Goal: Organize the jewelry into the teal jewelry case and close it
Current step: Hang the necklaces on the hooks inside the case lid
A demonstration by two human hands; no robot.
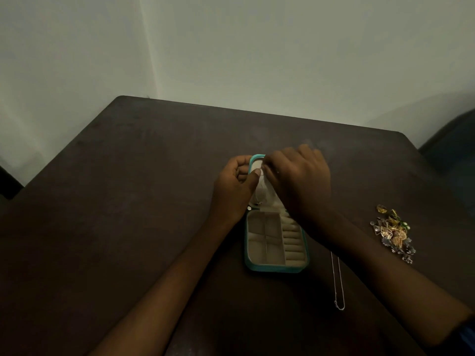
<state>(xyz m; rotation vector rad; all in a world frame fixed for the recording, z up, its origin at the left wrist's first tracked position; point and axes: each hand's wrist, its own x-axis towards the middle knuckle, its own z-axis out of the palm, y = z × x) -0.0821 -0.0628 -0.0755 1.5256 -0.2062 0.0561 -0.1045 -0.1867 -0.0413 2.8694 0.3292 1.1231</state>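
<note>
The teal jewelry case (pixel 276 269) lies open in the middle of the dark table, its beige compartments and ring rolls showing, all of them bare. Its lid (pixel 257 158) is raised at the far end. My left hand (pixel 235 187) grips the lid's left edge, thumb pressed on the beige lining. My right hand (pixel 299 176) is over the top of the lid, fingertips pinching something thin there; a fine chain (pixel 257 196) seems to hang down the lining. A silver chain necklace (pixel 338 281) lies on the table right of the case. A heap of gold and silver jewelry (pixel 393 233) sits further right.
The dark wooden table (pixel 128 201) stands against a pale wall. A dark chair or seat (pixel 455 147) shows at the far right edge. Another dark object (pixel 7 183) is at the left edge.
</note>
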